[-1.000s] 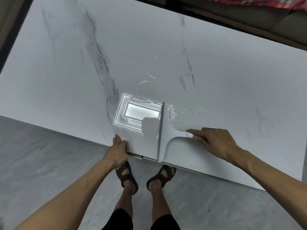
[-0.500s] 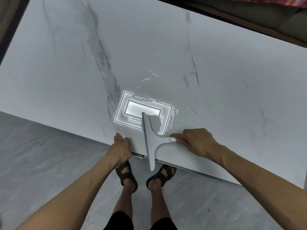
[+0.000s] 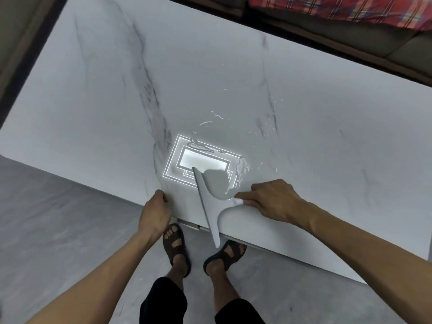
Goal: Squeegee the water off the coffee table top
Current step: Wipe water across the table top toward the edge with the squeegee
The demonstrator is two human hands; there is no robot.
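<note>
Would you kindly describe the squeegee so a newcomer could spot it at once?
Start at the white marble coffee table top and follow its near edge to the sandalled feet. The squeegee is the pale T-shaped tool there, handle in the right hand, blade overhanging the edge.

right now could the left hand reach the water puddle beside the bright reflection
Probably not directly: the squeegee in the right hand lies between the left hand, gripping the table edge, and the water puddle.
</note>
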